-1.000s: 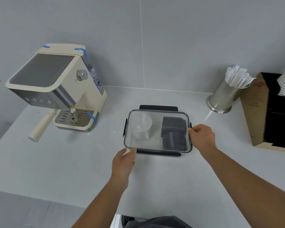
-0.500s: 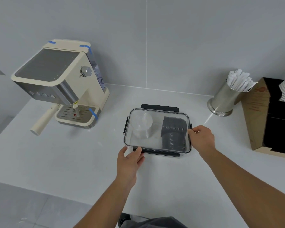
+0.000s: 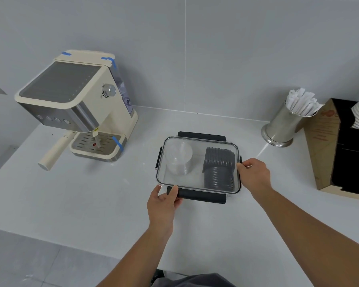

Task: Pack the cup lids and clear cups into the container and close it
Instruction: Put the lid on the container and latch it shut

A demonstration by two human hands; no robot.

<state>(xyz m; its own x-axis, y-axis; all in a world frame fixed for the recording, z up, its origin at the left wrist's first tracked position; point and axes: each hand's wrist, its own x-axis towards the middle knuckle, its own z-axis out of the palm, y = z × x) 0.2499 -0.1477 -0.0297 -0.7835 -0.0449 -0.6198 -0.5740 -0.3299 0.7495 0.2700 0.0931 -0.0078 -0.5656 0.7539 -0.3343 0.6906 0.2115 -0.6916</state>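
A clear rectangular container [image 3: 197,188] with its transparent lid on top sits on the white counter. Inside, a stack of clear cups [image 3: 177,157] lies at the left and stacks of dark grey cup lids [image 3: 219,167] lie at the right. Black latch flaps stick out at the near edge [image 3: 203,197] and the far edge [image 3: 201,136]. My left hand [image 3: 164,200] grips the left end of the near latch flap, thumb on top. My right hand [image 3: 255,175] pinches the small latch on the container's right side.
A cream espresso machine [image 3: 79,104] stands at the back left, its handle pointing toward the counter's left edge. At the back right are a steel cup of wrapped straws [image 3: 286,125] and a cardboard dispenser box [image 3: 340,150] with white paper cups.
My left hand slid right from the container's near-left corner onto the near black latch flap. My right hand stayed on the right side latch. The camera view shifted slightly.
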